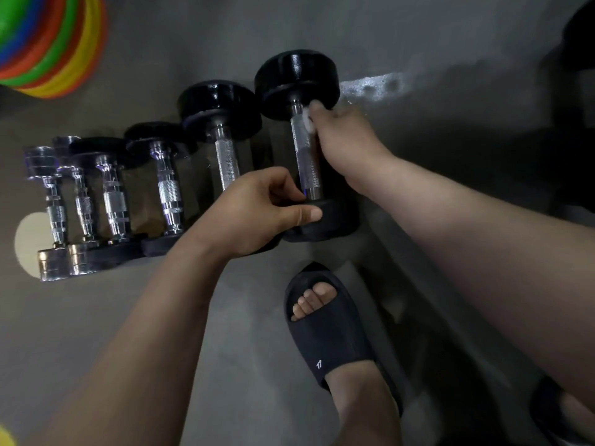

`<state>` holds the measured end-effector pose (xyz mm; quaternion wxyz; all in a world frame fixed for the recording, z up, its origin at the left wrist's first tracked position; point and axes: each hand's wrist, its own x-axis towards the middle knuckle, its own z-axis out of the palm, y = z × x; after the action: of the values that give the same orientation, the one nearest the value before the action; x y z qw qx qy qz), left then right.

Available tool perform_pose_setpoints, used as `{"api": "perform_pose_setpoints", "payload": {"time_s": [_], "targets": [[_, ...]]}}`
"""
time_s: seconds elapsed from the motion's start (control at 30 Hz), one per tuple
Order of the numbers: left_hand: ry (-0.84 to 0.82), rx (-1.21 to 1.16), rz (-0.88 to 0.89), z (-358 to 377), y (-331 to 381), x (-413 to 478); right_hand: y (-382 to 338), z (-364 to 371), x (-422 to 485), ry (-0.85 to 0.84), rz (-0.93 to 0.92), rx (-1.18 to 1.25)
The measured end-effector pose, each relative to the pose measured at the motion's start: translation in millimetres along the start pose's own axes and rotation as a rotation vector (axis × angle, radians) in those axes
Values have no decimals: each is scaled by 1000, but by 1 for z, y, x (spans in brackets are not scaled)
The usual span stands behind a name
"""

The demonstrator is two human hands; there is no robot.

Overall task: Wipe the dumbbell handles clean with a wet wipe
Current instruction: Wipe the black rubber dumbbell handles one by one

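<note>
1. We are curling our right hand (pixel 343 141) around the knurled steel handle (pixel 306 162) of the big black dumbbell (pixel 297 78), pinching a white wet wipe (pixel 307 119) against it.
2. Our left hand (pixel 254 214) is gripping its near head (pixel 336 217).
3. It is lying rightmost in the row on the grey floor (pixel 251 349).

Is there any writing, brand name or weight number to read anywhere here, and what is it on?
No text here can be read.
black slipper: one small white logo mark, no legible letters.
dumbbells: no weight numbers or brand show.
wet wipe: plain white, no print seen.
</note>
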<state>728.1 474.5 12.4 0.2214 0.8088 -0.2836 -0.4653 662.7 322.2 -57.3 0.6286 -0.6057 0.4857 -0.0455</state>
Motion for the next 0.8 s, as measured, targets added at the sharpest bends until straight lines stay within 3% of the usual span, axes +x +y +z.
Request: {"api": "perform_pose_setpoints", "payload": {"time_s": [0.27,0.5,0.63,0.8], "targets": [[-23,-8,-20,-2,4,1,10,-7,13,-135,135,152],[-12,-27,-22,0,5,1,30,-46,-27,-454,76,-297],[16,25,-41,1,5,0,7,-38,-33,-299,22,-552],[73,96,-55,1,5,-4,-6,-25,-13,-93,14,-252]]}}
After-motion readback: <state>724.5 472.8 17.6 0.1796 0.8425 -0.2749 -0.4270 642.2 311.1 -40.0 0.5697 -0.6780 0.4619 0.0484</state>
